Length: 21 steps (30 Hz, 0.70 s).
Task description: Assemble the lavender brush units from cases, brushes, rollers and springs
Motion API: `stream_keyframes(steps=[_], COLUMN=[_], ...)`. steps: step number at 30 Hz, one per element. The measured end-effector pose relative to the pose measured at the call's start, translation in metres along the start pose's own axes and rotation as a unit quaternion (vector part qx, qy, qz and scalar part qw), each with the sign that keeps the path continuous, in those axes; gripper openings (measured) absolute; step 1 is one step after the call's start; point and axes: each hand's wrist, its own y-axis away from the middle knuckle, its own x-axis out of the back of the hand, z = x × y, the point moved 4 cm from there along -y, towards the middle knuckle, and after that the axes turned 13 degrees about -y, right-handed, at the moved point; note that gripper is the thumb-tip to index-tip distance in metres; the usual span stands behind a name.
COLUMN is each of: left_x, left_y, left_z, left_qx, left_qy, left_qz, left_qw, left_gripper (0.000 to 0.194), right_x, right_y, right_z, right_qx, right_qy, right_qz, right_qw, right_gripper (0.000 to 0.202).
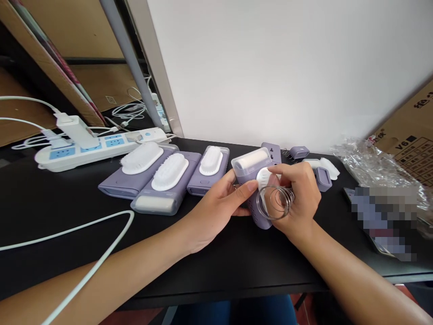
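- With the left hand [223,195], we are pinching a purple unit [260,220] between thumb and fingers, above the front half of the black table [203,271].
- We are resting the left thumb tip at the edge of the unit's white brush [263,175].
- With the right hand [301,196], we are bending the fingers over the brush from 3 o'clock, the index fingertip touching its upper edge; we cannot tell whether the lower fingers are pressing together.
- We are seeing a wire coil [289,203] in front of the right palm; its hold is unclear.
- At the unit's 12 o'clock end, we are observing a clear cap [251,160] over a white roller.
- At 9 to 10 o'clock, we are noting three brush-topped units [167,180], a power strip [76,158] lying behind them.
- At 1 o'clock, we are finding a small purple part [299,152]; at 3 o'clock, another purple part [324,179].
- At 2 o'clock, we are viewing a cardboard box [406,131]; at 4 o'clock, a pixelated flat device [375,221].
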Motion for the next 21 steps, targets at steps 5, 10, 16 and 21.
stream_keyframes(steps=[5,10,16,21], left_x=[0.000,0.001,0.001,0.005], left_y=[-0.004,-0.011,-0.010,-0.007], left_z=[-0.008,-0.019,-0.018,-0.020], left_qx=[0.023,0.065,0.107,0.149], left_qy=[0.016,0.045,0.014,-0.067], left_qz=[0.002,-0.009,0.014,0.023], left_qw=[1.000,0.997,0.994,0.986], left_gripper=[0.036,0.037,0.041,0.053], right_x=[-0.003,-0.007,0.006,0.047], right_y=[0.001,-0.005,-0.023,-0.032], right_z=[0.005,0.012,0.049,0.123], right_qx=[-0.014,-0.064,-0.173,-0.257], right_qy=[0.013,-0.025,-0.107,0.032], right_qz=[-0.028,-0.078,-0.040,0.055], right_qw=[0.999,0.995,0.978,0.964], right_gripper=[0.016,0.013,0.009,0.031])
